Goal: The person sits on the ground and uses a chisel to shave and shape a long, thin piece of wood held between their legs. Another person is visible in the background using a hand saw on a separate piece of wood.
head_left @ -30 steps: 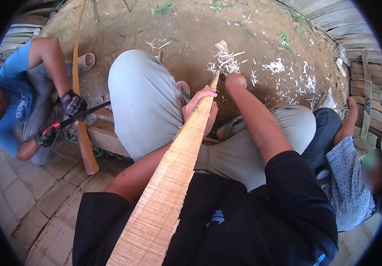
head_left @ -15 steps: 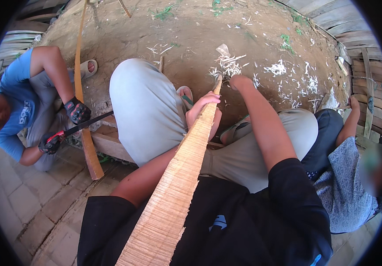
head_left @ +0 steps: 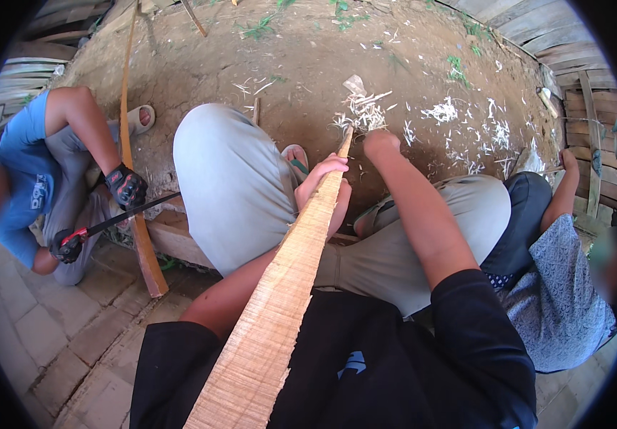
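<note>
A long pale wooden board [head_left: 269,314] lies slantwise from my chest out between my knees, wide close to me and tapering to a thin far tip. My left hand [head_left: 311,184] wraps its fingers around the narrow part, a little short of the tip. Just right of the tip, my right hand [head_left: 381,144] is closed, back toward me. Whatever it holds is hidden behind the fist. Pale wood shavings [head_left: 367,113] are heaped on the dirt just past the board's tip.
At left, a co-worker in black gloves [head_left: 126,187] holds a red-handled saw [head_left: 133,212] across another long board [head_left: 140,243]. Another person [head_left: 562,286] sits close on my right. More shavings [head_left: 441,111] litter the dirt floor. A slatted wooden wall [head_left: 594,129] stands at right.
My right hand has come slightly toward me beside the board's tip. The co-worker's saw has been drawn back toward the lower left. The whole view has shifted a little.
</note>
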A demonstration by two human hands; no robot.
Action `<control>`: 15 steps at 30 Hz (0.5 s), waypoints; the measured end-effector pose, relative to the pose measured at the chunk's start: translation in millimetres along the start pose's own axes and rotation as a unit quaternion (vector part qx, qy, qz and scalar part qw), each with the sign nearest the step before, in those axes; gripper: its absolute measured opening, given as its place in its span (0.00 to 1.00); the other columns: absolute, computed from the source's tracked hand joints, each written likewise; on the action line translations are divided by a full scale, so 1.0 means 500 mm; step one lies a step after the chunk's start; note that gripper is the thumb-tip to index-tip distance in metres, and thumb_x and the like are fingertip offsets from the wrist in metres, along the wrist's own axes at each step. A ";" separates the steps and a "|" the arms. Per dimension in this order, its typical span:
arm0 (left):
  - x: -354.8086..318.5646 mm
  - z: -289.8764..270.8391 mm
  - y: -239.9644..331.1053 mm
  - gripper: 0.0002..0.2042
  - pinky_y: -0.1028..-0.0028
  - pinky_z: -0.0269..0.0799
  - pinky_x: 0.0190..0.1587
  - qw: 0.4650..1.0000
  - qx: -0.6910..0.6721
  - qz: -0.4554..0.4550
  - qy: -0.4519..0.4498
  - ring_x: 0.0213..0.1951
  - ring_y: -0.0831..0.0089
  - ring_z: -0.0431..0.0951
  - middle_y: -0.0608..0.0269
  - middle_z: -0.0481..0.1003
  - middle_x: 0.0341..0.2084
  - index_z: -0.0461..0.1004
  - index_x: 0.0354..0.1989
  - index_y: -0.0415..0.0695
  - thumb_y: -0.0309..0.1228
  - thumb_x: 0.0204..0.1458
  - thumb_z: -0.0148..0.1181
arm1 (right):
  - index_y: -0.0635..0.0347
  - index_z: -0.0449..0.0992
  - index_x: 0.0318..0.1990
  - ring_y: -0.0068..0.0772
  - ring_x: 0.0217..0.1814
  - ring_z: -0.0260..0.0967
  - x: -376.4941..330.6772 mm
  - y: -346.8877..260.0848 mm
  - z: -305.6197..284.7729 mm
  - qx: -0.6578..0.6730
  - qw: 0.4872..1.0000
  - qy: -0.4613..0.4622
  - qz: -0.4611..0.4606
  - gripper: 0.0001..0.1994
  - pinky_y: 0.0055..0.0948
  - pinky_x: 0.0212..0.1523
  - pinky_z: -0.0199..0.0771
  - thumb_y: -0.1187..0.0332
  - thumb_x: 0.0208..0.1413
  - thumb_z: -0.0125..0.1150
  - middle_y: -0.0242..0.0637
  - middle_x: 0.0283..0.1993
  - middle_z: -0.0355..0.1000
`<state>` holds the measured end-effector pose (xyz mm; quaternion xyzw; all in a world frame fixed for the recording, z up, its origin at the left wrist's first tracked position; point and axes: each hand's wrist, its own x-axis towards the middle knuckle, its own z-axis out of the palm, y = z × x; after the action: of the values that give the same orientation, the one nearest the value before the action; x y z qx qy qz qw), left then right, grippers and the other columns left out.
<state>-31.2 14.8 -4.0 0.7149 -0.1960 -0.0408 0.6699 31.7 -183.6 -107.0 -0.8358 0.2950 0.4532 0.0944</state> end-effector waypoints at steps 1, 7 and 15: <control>0.000 0.000 0.003 0.16 0.75 0.69 0.55 1.000 -0.001 -0.007 -0.001 0.50 0.69 0.79 0.56 0.79 0.40 0.74 0.41 0.40 0.12 0.44 0.56 | 0.58 0.80 0.53 0.45 0.63 0.72 0.004 -0.002 0.008 0.009 1.000 0.009 0.004 0.16 0.46 0.52 0.79 0.70 0.59 0.58 0.42 0.61 0.73; 0.007 -0.005 0.006 0.16 0.75 0.68 0.56 1.000 0.001 -0.021 0.001 0.51 0.70 0.79 0.56 0.79 0.40 0.74 0.42 0.39 0.12 0.44 0.56 | 0.56 0.80 0.53 0.43 0.61 0.73 0.029 -0.030 0.039 0.046 0.997 0.051 0.017 0.16 0.47 0.48 0.82 0.71 0.56 0.62 0.38 0.61 0.73; 0.009 0.000 -0.005 0.16 0.73 0.68 0.58 1.000 0.007 -0.007 -0.014 0.53 0.67 0.79 0.56 0.79 0.40 0.74 0.41 0.40 0.11 0.43 0.56 | 0.56 0.80 0.53 0.42 0.61 0.74 0.117 0.004 0.073 0.080 0.994 0.075 -0.024 0.16 0.42 0.53 0.79 0.65 0.62 0.53 0.41 0.61 0.73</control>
<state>-26.5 13.5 -5.5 0.7204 -0.2006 -0.0543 0.6617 29.1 -193.4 -175.3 -0.8639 0.3165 0.3621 0.1493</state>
